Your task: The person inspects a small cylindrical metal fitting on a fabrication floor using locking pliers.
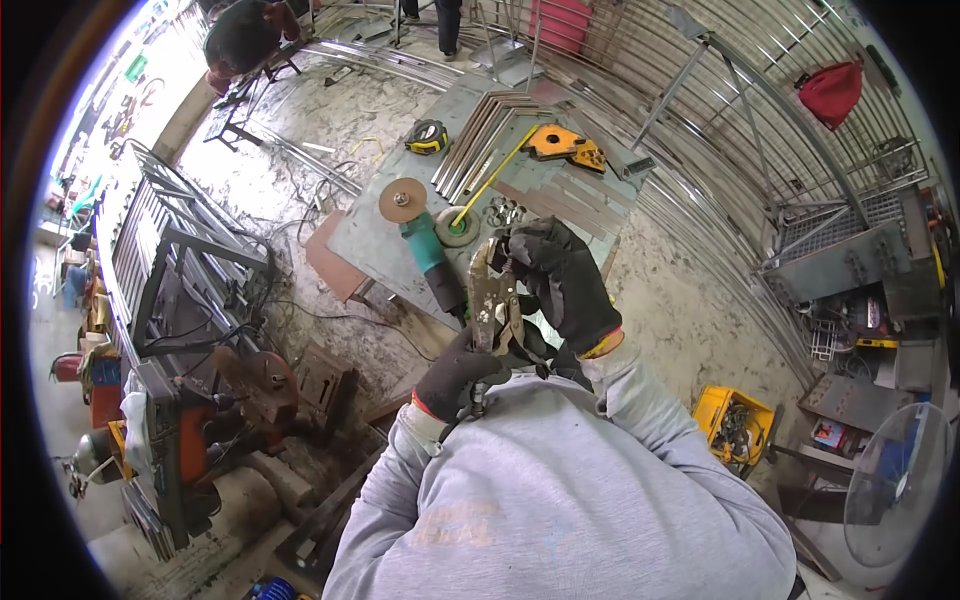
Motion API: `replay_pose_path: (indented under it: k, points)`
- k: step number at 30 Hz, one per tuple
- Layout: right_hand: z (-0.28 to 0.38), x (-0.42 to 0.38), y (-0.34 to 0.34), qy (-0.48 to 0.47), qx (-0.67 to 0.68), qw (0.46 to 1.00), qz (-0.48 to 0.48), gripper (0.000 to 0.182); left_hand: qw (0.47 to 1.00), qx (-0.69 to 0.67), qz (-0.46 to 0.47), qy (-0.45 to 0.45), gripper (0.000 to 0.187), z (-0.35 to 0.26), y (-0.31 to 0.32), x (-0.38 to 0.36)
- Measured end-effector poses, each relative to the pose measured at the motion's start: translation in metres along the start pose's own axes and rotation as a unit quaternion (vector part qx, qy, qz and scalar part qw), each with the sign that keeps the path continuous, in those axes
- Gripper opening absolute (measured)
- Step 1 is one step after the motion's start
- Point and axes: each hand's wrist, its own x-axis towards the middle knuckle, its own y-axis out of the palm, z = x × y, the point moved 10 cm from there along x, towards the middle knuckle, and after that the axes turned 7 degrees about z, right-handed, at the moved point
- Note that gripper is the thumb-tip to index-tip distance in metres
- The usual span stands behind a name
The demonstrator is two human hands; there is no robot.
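My left hand (pixel 459 378), in a dark glove, is closed around the lower end of worn metal locking pliers (pixel 490 308). The pliers stand upright in front of my chest with their jaws up. My right hand (pixel 560 278), gloved too, has its fingers curled on the jaw end; whether a small piece sits between them is hidden. Just left of the pliers a teal angle grinder (pixel 427 250) with a brown disc (pixel 402 200) lies on the metal worktable (pixel 365 232). Beyond my hands are a round disc (pixel 458 226) and a small heap of metal parts (pixel 504 211).
Angled steel bars (pixel 487 140), a tape measure (pixel 427 137) and orange magnetic squares (pixel 555 142) lie on the worktable. A cut-off machine (pixel 262 385) stands left, a yellow crate (pixel 735 425) and a fan (pixel 897 485) right. Another person (pixel 243 35) is at the back left.
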Motion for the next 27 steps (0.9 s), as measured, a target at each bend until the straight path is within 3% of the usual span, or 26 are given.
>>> replay_pose_path:
  k: [2, 4, 5, 8, 10, 13, 17, 23, 24, 25, 26, 27]
  points:
    - [0.0, -0.004, 0.005, 0.027, -0.019, 0.999, -0.01, 0.018, 1.0, -0.027, 0.004, 0.007, 0.065, -0.002, 0.001, -0.001]
    - [0.0, -0.007, 0.008, 0.041, -0.039, 0.998, -0.017, 0.018, 0.982, 0.159, 0.034, 0.094, 0.067, -0.02, 0.013, -0.002]
    - [-0.002, -0.008, 0.007, 0.053, -0.06, 0.996, -0.026, 0.018, 0.982, 0.159, 0.034, 0.094, 0.067, -0.02, 0.015, -0.003]
    - [-0.002, -0.005, 0.005, 0.022, -0.081, 0.996, -0.009, 0.022, 0.986, 0.132, 0.012, 0.097, 0.07, -0.019, 0.011, -0.001]
    - [0.004, -0.002, 0.014, 0.008, -0.059, 0.998, 0.017, 0.026, 0.994, -0.062, 0.051, 0.077, 0.074, 0.001, 0.003, 0.008]
    - [0.014, 0.001, 0.026, 0.006, -0.052, 0.997, 0.061, 0.032, 0.977, -0.127, 0.133, 0.106, 0.065, -0.001, 0.01, 0.009]
    - [0.011, 0.006, 0.019, 0.015, -0.135, 0.988, 0.079, 0.035, 0.973, -0.137, 0.142, 0.117, 0.061, -0.003, 0.01, 0.006]
    - [-0.002, 0.0, 0.023, 0.047, -0.039, 0.998, 0.031, 0.03, 0.988, -0.035, 0.078, 0.127, 0.055, 0.003, -0.005, 0.0]
    - [-0.004, 0.001, 0.021, 0.048, -0.038, 0.998, 0.031, 0.03, 0.967, 0.15, 0.077, 0.19, 0.056, -0.013, 0.0, -0.008]
    - [-0.004, 0.002, 0.022, 0.035, -0.047, 0.997, 0.051, 0.028, 0.909, 0.33, 0.074, 0.244, 0.057, -0.024, 0.011, -0.016]
    - [-0.003, 0.003, 0.023, 0.022, -0.055, 0.996, 0.071, 0.027, 0.909, 0.33, 0.074, 0.242, 0.057, -0.025, 0.014, -0.014]
    - [-0.001, 0.004, 0.021, 0.022, -0.054, 0.996, 0.07, 0.027, 0.97, 0.1, 0.12, 0.187, 0.059, -0.022, 0.018, -0.004]
